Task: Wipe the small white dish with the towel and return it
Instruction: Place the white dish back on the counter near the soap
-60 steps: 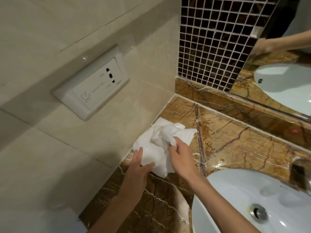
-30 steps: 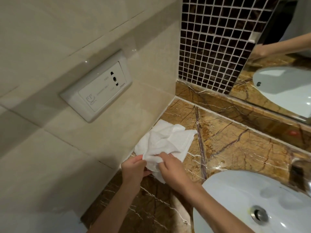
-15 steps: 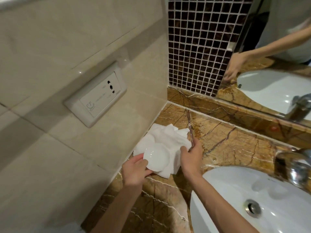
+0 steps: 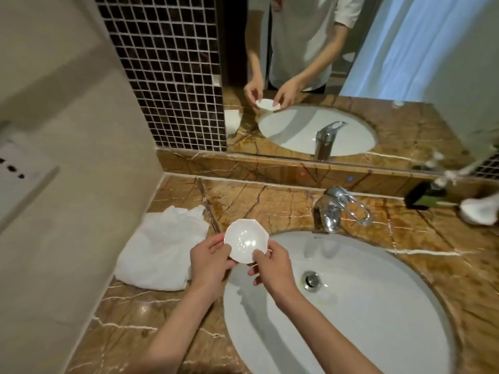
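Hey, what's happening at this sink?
A person stands at a bathroom counter holding a small white dish in both hands, left hand on its left edge and right hand on its lower right edge. The dish is lifted above the near left rim of the sink. A crumpled white towel lies on the counter to the left by the wall, with neither hand on it. The dish is not yet set back down.
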Demonstrator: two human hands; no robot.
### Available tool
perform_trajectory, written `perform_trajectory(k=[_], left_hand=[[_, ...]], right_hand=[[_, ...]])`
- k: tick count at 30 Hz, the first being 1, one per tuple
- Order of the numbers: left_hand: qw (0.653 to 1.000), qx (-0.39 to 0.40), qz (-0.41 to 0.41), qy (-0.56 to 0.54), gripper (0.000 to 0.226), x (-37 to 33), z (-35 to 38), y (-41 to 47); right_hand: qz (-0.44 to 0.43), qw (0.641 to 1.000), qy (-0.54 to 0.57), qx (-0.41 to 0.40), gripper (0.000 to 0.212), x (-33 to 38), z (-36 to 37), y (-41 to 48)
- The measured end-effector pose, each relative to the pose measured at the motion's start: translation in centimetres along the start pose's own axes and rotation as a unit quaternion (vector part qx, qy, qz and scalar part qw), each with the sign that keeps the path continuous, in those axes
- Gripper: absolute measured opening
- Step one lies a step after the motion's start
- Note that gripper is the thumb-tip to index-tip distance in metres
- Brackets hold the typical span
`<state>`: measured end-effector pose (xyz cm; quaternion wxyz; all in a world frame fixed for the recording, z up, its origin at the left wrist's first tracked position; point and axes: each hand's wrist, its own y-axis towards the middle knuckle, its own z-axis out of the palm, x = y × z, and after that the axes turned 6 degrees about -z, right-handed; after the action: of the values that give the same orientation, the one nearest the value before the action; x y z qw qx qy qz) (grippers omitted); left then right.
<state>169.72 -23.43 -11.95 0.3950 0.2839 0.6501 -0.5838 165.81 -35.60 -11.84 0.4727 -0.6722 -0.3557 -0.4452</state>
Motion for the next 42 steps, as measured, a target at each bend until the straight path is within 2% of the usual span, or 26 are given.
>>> perform_trajectory(k=[4, 8, 15, 18, 23, 27, 31, 35, 37, 40, 42], left_hand=[[0.998, 0.056, 0.015, 0.034, 0.033, 0.9, 4.9, -1.7], [0.990, 0.135, -0.010, 0.049, 0.033, 2.9, 9.8, -4.4], [0.977, 0.172, -0.053, 0.112, 0.017, 6.6, 17.2, -7.9], [0.978, 0.163, -0.048, 0.124, 0.013, 7.4, 20.9, -9.4], [0.982, 0.134, -0.038, 0.124, 0.021, 8.8, 27.5, -11.8], [0.988, 0.098, -0.044, 0.112, 0.025, 9.9, 31.8, -13.1], [0.990, 0.055, -0.070, 0.107, 0.021, 10.5, 34.7, -13.3], [0.985, 0.055, -0.088, 0.139, 0.016, 9.8, 36.2, -12.1], [0.980, 0.067, -0.098, 0.163, 0.018, 9.3, 36.8, -11.2], [0.974, 0.069, -0.103, 0.188, 0.013, 8.5, 37.5, -9.4], [0.973, 0.071, -0.094, 0.200, 0.012, 8.0, 38.0, -8.2]], right_hand=[[0.042, 0.999, 0.000, -0.034, 0.016, -0.6, -5.5, -1.0], [0.068, 0.994, -0.012, -0.082, 0.023, -1.8, -11.2, -2.3], [0.091, 0.989, -0.041, -0.112, 0.024, -4.4, -20.5, -3.9], [0.082, 0.989, -0.068, -0.101, 0.028, -5.3, -24.7, -3.3], [0.049, 0.990, -0.104, -0.082, 0.032, -6.7, -31.4, -0.9], [0.025, 0.986, -0.156, -0.060, 0.025, -7.4, -35.5, 0.8], [-0.004, 0.977, -0.207, -0.040, 0.028, -7.9, -38.3, 2.6], [-0.018, 0.971, -0.237, -0.035, 0.039, -8.0, -39.4, 4.5], [-0.038, 0.957, -0.286, -0.022, 0.041, -7.8, -39.7, 5.4], [-0.081, 0.918, -0.388, 0.029, 0.048, -7.1, -39.8, 7.1], [-0.096, 0.896, -0.433, 0.030, 0.051, -6.6, -40.0, 8.5]])
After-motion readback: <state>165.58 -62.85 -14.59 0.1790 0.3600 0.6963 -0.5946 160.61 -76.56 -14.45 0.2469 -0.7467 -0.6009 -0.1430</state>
